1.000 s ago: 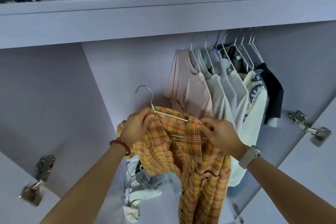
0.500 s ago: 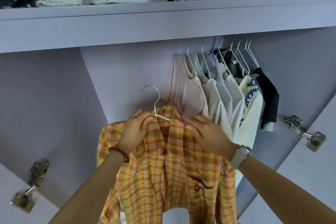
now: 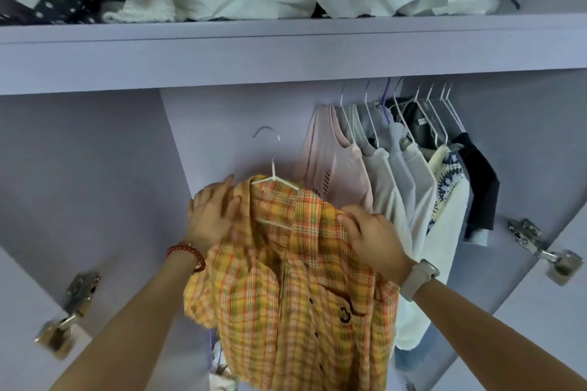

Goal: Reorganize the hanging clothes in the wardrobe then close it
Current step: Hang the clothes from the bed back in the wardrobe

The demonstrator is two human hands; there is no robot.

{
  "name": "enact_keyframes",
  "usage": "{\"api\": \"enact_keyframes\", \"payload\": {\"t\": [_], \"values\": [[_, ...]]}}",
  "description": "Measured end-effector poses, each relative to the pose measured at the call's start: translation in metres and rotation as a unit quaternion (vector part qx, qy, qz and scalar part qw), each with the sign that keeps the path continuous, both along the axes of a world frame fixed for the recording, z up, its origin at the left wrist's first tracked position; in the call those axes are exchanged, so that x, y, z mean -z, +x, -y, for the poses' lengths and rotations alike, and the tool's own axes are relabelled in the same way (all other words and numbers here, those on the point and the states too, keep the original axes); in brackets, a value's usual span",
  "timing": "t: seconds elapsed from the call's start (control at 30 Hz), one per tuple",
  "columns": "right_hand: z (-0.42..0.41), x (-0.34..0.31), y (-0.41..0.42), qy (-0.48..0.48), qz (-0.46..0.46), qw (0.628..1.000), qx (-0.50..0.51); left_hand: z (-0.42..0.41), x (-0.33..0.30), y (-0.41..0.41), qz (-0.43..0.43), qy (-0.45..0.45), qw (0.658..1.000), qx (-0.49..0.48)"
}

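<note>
Head view: the plaid shirt (image 3: 295, 279) on its white hanger (image 3: 275, 179) sits below the rail, left of the hung clothes (image 3: 397, 174). The left hand (image 3: 212, 216) lies flat against its shoulder, and the right hand (image 3: 371, 238) pinches the fabric, apparently to straighten it.

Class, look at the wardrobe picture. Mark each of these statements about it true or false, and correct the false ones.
1. Both hands are on the plaid shirt. True.
2. The plaid shirt's hanger hooks on the rail. False: its hook is free, below the shelf.
3. The pink top hangs leftmost in the row. True.
4. The left hand wears a watch. False: the watch is beside the right hand.
</note>
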State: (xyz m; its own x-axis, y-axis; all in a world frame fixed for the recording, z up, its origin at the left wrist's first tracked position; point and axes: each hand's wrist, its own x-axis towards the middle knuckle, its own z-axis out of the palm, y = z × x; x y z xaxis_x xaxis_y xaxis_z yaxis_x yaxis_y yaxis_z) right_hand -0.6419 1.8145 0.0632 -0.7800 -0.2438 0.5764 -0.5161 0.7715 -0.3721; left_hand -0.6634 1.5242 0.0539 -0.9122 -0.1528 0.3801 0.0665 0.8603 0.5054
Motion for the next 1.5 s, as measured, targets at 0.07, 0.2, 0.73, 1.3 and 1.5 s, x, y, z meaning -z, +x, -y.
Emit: {"api": "enact_keyframes", "payload": {"t": [0.07, 0.2, 0.73, 1.3, 1.5], "values": [[0.005, -0.008, -0.002, -0.058, 0.022, 0.998, 0.022, -0.008, -0.003, 0.002, -0.013, 0.010, 1.000, -0.017], [0.016, -0.032, -0.015, -0.145, 0.021, 0.986, 0.082, -0.038, -0.031, 0.014, -0.167, -0.057, 0.984, -0.014], [0.047, -0.075, -0.089, -0.163, 0.082, 0.961, 0.209, -0.086, -0.140, 0.002, -0.392, -0.277, 0.869, -0.115], [0.006, -0.012, 0.015, -0.036, -0.052, 0.994, 0.086, -0.113, -0.051, 0.046, -0.227, -0.202, 0.952, -0.027], [-0.044, 0.081, 0.125, 0.037, 0.046, 0.972, 0.229, -0.150, 0.054, 0.109, -0.082, -0.188, 0.973, 0.104]]}}
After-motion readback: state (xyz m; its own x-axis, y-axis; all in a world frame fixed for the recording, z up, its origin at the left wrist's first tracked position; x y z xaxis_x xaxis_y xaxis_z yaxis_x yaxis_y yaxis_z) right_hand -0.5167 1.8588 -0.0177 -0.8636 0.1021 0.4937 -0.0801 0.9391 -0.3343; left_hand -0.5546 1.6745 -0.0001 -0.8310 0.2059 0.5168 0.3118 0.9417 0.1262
